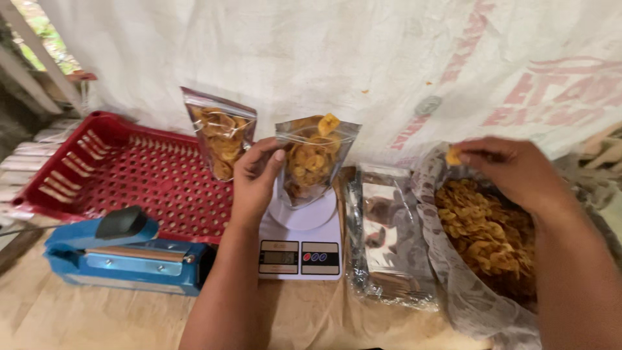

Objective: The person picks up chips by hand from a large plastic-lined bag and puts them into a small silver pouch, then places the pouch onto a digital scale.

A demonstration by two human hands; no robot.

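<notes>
Left hand (pixel 256 176) grips chip pouch (pixel 314 159) w/ scale (pixel 301 243) underneath.

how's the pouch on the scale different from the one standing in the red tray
The pouch on the scale is held by the left hand; the pouch in the red tray stands untouched. The scale pouch is open, with a chip sticking out of its top; the tray pouch's top looks flat and closed. Both are clear stand-up pouches of yellow chips.

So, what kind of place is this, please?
Probably a small home or informal snack-packing spot: a kitchen scale bearing a pouch of chips, a blue heat sealer, and a large bag of loose chips on a table against a cloth backdrop.
</notes>
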